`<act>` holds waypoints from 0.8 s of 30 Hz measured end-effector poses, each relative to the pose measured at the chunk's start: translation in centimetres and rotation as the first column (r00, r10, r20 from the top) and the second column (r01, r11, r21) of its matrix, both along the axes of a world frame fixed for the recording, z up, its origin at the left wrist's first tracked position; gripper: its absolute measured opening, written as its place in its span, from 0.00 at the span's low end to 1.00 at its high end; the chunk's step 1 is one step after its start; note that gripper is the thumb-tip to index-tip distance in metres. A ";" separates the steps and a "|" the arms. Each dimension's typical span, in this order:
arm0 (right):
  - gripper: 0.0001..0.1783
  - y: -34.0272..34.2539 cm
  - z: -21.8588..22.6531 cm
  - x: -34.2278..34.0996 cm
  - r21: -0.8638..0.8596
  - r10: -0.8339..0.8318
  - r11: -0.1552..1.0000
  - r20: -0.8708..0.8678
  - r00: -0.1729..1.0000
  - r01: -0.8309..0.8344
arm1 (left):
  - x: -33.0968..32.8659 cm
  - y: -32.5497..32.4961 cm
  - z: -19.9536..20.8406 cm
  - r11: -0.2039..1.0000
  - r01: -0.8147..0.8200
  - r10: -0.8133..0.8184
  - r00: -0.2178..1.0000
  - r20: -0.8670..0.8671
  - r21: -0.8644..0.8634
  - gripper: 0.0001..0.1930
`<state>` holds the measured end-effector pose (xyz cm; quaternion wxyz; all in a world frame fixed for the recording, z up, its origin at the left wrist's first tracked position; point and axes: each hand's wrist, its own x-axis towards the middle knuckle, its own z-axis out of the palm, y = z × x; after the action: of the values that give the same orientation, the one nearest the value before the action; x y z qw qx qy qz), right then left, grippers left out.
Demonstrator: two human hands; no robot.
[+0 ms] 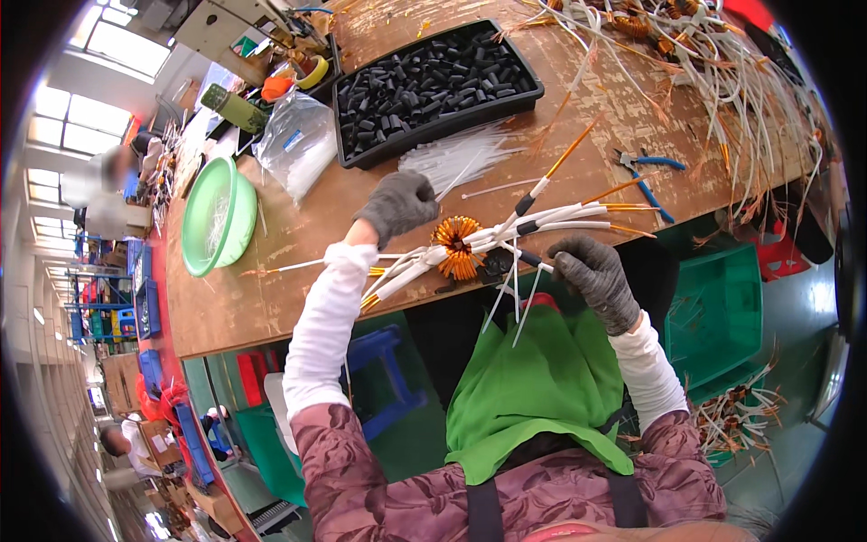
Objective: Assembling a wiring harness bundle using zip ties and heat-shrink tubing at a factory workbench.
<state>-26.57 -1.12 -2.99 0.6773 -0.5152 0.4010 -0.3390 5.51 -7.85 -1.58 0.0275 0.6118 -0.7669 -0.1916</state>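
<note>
A ring coil wound with copper wire (458, 247) lies near the table's front edge. White-sleeved leads (564, 215) with bare copper ends spread from it to both sides, some with short black tubes. My left hand (402, 208), in a grey glove, is closed just above and left of the coil. A thin white cable tie (460, 175) sticks out of its fingers. My right hand (598, 282), also gloved, is closed on the tip of a white-sleeved lead (545, 266) with a black tube on it. Thin white tails (516, 294) hang below the coil.
Behind the coil stand a black tray of short black tubes (339, 135) and a heap of white cable ties (465, 152). Blue-handled pliers (652, 185) lie right. A pile of finished-looking coils (722, 81) fills the far right. A green bowl (244, 221) stands left.
</note>
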 end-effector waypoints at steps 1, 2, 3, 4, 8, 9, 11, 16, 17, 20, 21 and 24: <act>0.12 0.0 0.4 0.8 0.000 -0.020 1.000 0.001 1.000 0.020 | -0.5 0.8 1.1 0.997 -0.064 0.073 0.974 -0.216 0.051 0.10; 0.13 -0.1 0.8 2.3 -0.140 -0.037 0.989 0.072 0.997 0.047 | -1.4 2.2 2.3 0.989 -0.110 0.139 0.932 -0.334 0.103 0.09; 0.15 -0.3 1.5 3.6 -0.278 -0.054 0.956 0.132 0.990 0.089 | -2.4 3.4 3.5 0.977 -0.139 0.199 0.870 -0.451 0.163 0.09; 0.16 -0.3 2.1 4.9 -0.226 -0.052 0.971 0.141 0.989 0.083 | -3.5 4.8 4.6 0.976 -0.129 0.205 0.817 -0.539 0.176 0.09; 0.13 -0.7 2.1 9.4 -0.366 -0.200 0.898 0.158 0.967 0.245 | -6.3 8.0 4.3 0.996 -0.048 0.082 0.718 -0.691 0.069 0.11; 0.13 -0.6 1.9 9.5 -0.371 -0.210 0.893 0.156 0.965 0.254 | -7.3 8.9 4.3 0.982 -0.158 0.186 0.665 -0.723 0.108 0.10; 0.09 -0.5 1.6 9.6 -0.322 -0.246 0.901 0.174 0.953 0.291 | -7.7 9.7 4.1 0.954 -0.259 0.280 0.597 -0.752 0.150 0.09; 0.09 -0.3 0.2 7.2 -0.403 -0.086 0.911 0.032 0.996 0.092 | -7.8 9.5 3.9 0.958 -0.233 0.243 0.368 -0.897 0.164 0.10; 0.09 0.0 0.4 7.0 -0.401 -0.081 0.912 0.029 0.996 0.086 | -8.0 9.0 4.0 0.960 -0.237 0.224 0.339 -0.914 0.148 0.11; 0.09 1.1 0.7 6.5 -0.289 -0.052 0.952 0.158 0.986 0.096 | -9.0 8.5 3.7 0.963 -0.204 0.240 0.370 -0.897 0.174 0.10; 0.09 1.1 0.7 6.3 -0.285 -0.057 0.953 0.152 0.987 0.099 | -9.4 8.5 3.3 0.964 -0.197 0.240 0.359 -0.902 0.178 0.10; 0.09 0.9 0.8 5.6 -0.129 -0.167 0.968 0.300 0.939 0.214 | -10.3 9.0 2.5 0.953 -0.263 0.211 0.211 -0.955 0.152 0.09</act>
<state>-21.01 -0.20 -2.14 0.6488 -0.4718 0.3183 -0.5051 -4.82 1.11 0.91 0.5310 0.4753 -0.4907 -0.5013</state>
